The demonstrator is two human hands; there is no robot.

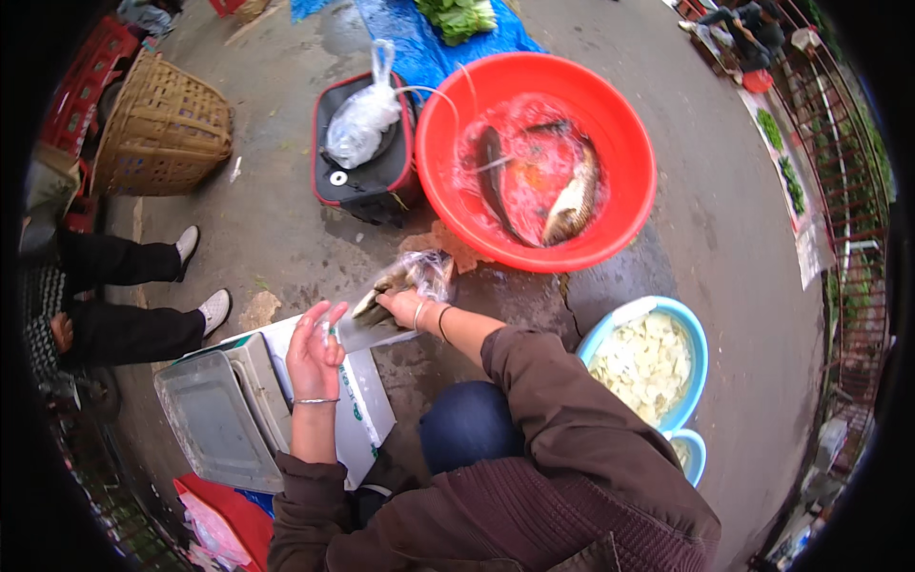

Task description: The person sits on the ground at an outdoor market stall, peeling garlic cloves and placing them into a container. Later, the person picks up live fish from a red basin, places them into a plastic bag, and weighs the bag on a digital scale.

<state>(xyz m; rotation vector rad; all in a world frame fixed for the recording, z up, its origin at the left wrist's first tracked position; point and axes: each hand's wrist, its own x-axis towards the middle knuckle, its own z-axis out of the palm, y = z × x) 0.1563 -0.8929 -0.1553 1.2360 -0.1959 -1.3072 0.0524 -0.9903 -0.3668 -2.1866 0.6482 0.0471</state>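
My right hand (404, 309) is closed on a fish (379, 297) that lies partly in a clear plastic bag (431, 270), over the ground in front of my knees. To its left, my left hand (317, 350) is raised with the fingers apart and slightly curled; a strip of clear plastic seems to touch them. A weighing scale with a grey tray (214, 415) is beside my left forearm, next to a white foam box (368, 400). Beyond my hands, a red plastic basin (640, 164) holds water and a few fish (572, 200).
A black container (364, 193) with a knotted plastic bag on its lid stands left of the basin. Blue tubs (697, 343) of pale sliced pieces are at right. A wicker basket (164, 129) and a standing person's legs (136, 329) are at left. Leafy vegetables (461, 18) lie on a blue tarp.
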